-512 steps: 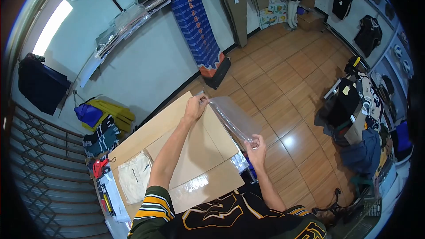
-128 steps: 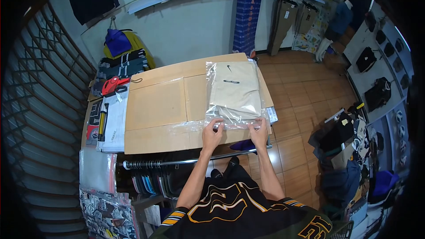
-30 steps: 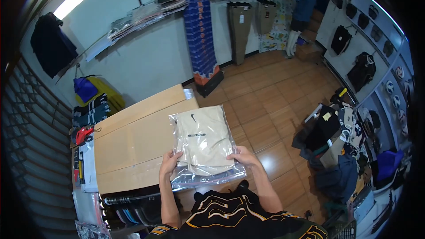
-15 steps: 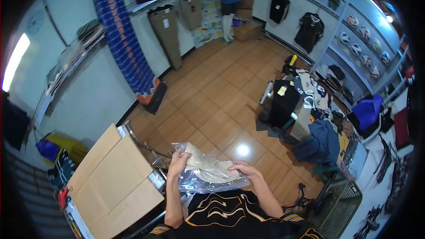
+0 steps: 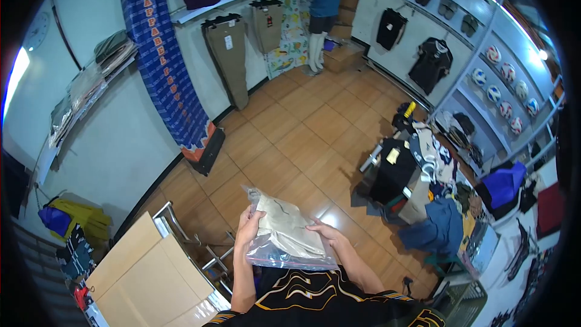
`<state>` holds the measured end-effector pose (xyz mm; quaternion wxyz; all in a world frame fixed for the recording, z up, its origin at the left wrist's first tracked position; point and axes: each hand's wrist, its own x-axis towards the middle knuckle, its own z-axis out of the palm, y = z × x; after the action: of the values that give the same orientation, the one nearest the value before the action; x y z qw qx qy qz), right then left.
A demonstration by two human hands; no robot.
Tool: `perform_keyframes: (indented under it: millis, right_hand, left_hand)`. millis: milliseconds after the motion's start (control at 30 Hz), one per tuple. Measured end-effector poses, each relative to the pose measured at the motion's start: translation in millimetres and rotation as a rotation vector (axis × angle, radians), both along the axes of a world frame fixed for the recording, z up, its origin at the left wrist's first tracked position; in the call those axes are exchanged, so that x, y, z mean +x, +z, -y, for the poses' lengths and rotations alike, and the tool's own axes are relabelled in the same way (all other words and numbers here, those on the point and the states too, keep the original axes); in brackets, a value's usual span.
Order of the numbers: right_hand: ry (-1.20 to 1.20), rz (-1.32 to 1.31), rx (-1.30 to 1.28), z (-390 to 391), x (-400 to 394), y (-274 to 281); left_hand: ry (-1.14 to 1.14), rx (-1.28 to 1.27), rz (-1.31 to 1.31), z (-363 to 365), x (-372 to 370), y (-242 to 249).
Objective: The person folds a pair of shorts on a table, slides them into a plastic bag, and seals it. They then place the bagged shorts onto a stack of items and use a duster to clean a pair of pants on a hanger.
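Note:
A folded beige garment (image 5: 289, 225) lies inside a clear plastic bag (image 5: 284, 259), held up in front of my chest. My left hand (image 5: 247, 228) grips the bag's left side, thumb on top and fingers underneath. On the opposite side my right hand (image 5: 327, 233) pinches the bag's right edge, its thumb pressed on the front. A reddish seal strip runs along the edge nearest my body. The exact kind of the garment cannot be made out.
To the left stands a cardboard-topped surface (image 5: 151, 272) beside a metal frame (image 5: 215, 257). A pile of clothes (image 5: 417, 175) covers a table on the right, with a green crate (image 5: 463, 303) below it. A blue banner column (image 5: 160, 60) rises at the back left.
The beige garment was bunched and creased; now it lies flatter and squarer in the bag. The bag is tilted up more, and my view has shifted slightly.

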<state>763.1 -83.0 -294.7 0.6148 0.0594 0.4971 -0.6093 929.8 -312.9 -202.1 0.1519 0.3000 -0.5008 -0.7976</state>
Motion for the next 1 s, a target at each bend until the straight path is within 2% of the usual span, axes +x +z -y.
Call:
perform_keyframes:
  millis: [67, 133, 167, 267, 300, 433, 467, 533, 667, 700, 800, 867, 933, 1000]
  right_hand:
    - [0.099, -0.019, 0.004, 43, -30, 5]
    - [0.238, -0.149, -0.129, 84, -55, 4]
    - [0.273, -0.121, -0.061, 107, -64, 28]
    - [0.376, -0.258, -0.046, 168, -97, 19]
    - [0.372, -0.199, -0.065, 187, -104, 27]
    - [0.465, -0.349, -0.114, 260, -120, 45]
    - [0.506, -0.347, -0.125, 279, -125, 40]
    - [0.603, -0.505, -0.148, 314, -131, 31]
    - [0.755, -0.574, -0.156, 387, -134, 36]
    - [0.801, -0.605, -0.163, 407, -135, 35]
    - [0.909, -0.651, -0.185, 468, -127, 49]
    - [0.967, -0.672, -0.200, 512, -122, 61]
    - [1.067, -0.696, -0.259, 561, -118, 65]
    - [1.117, -0.673, -0.257, 613, -114, 64]
  left_hand:
    - [0.050, -0.013, 0.021, 36, -11, -7]
    - [0.116, -0.040, 0.063, 72, -15, -10]
    - [0.133, -0.033, 0.090, 87, -16, -6]
    - [0.189, -0.009, 0.106, 133, -15, 6]
    - [0.183, 0.008, 0.122, 146, -13, 10]
    - [0.256, -0.049, 0.215, 178, 1, 10]
    - [0.299, -0.048, 0.217, 185, 5, 10]
    - [0.311, -0.078, 0.251, 196, 14, 7]
    - [0.483, 0.028, 0.277, 218, 30, -10]
    - [0.517, 0.011, 0.315, 223, 31, 10]
    - [0.753, -0.128, 0.387, 244, 36, -16]
    - [0.796, -0.099, 0.319, 266, 40, -9]
    - [0.567, -0.060, 0.201, 298, 53, -22]
    - [0.604, 0.006, 0.244, 324, 51, -8]
